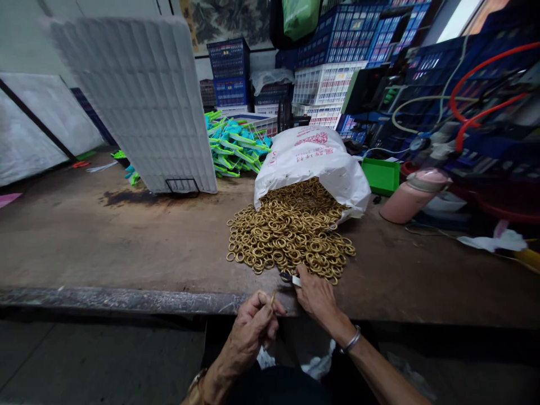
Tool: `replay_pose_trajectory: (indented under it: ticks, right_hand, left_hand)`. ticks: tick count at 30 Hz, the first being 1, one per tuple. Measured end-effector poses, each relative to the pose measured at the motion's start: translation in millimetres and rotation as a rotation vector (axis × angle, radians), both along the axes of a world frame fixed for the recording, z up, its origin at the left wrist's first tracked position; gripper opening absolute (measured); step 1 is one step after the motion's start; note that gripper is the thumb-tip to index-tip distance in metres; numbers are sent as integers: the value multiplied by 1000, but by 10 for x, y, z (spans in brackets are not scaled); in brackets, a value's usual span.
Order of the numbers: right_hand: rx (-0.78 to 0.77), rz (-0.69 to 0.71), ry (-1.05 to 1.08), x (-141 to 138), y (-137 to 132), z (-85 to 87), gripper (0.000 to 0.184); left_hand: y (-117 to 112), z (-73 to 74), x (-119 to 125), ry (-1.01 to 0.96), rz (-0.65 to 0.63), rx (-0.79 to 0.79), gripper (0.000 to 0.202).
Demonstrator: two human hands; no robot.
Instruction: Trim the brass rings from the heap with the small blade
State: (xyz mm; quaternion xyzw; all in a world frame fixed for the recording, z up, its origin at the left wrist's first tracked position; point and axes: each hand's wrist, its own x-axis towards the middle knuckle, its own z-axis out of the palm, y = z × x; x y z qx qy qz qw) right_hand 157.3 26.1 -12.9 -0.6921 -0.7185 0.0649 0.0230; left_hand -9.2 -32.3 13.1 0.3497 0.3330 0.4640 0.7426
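My left hand (254, 322) is closed at the table's front edge, pinching a gold-coloured ring (273, 298) between thumb and fingers. Just right of it, my right hand (318, 295) is wrapped round a small tool with a black end and a white part (297, 280); its exact kind does not show. The tool's dark end points left, close to the near side of a heap of gold-coloured rings (291, 236). These rings spill out of the mouth of a white woven sack (306, 160) lying on its side.
The wooden table (126, 242) also carries an upright white pleated panel (143, 107), a pile of green and blue plastic pieces (236, 146), a green tray (380, 175) and a pink cylinder (415, 194) with orange hoses. Stacked crates (329, 84) stand behind.
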Motion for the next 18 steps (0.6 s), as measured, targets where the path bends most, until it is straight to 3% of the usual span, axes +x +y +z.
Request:
replay_pose_trajectory:
  ticks: [11, 14, 18]
  right_hand:
    - [37, -24, 232, 95, -1, -46, 16]
    - [81, -22, 453, 109, 28, -36, 7]
    - [103, -4, 827, 95, 54, -14, 23]
  left_hand:
    - [-9, 64, 8, -43, 13, -5, 21]
    - [20, 64, -5, -63, 39, -80, 26]
    - [93, -12, -31, -128, 147, -227, 23]
